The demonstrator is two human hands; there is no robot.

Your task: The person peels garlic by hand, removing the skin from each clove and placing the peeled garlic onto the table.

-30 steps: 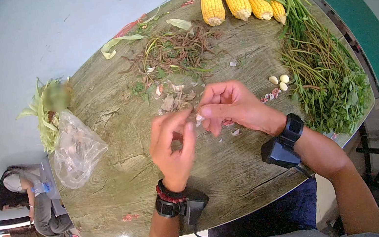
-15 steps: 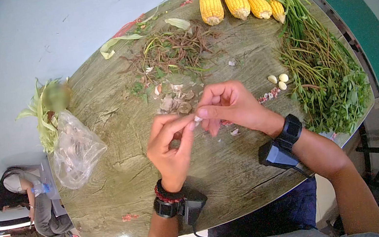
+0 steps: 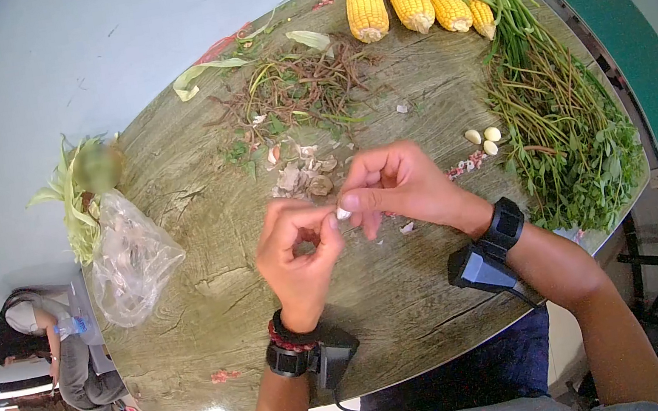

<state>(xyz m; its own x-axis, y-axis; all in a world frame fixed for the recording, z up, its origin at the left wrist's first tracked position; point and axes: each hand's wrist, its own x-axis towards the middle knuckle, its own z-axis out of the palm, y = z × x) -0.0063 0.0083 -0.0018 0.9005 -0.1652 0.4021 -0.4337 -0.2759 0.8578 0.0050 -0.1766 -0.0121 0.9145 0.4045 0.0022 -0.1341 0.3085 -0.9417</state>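
Note:
Between my fingertips is a small whitish garlic clove (image 3: pixel 343 213). My left hand (image 3: pixel 299 249) pinches it from the left with thumb and forefinger. From the right, my right hand (image 3: pixel 400 190) grips it with thumb and bent fingers. Just beyond my hands lies a heap of papery garlic skins (image 3: pixel 303 180), with a reddish unpeeled clove (image 3: pixel 274 155) at its upper edge. To the right of my right hand sit three peeled garlic cloves (image 3: pixel 489 135). Small skin flakes (image 3: pixel 407 228) are scattered on the table below my right hand.
On the wooden table (image 3: pixel 219 326) lie trimmed stems (image 3: pixel 301 85), several corn cobs (image 3: pixel 365 6), long green beans (image 3: pixel 518 12) and leafy greens (image 3: pixel 589 164). A clear plastic bag (image 3: pixel 131 262) and corn husks (image 3: pixel 74 198) are at the left edge. Another person (image 3: pixel 58 343) sits beyond it.
My left thumb and forefinger have shifted slightly against the clove, and more of its white surface shows. My right hand stays almost in place.

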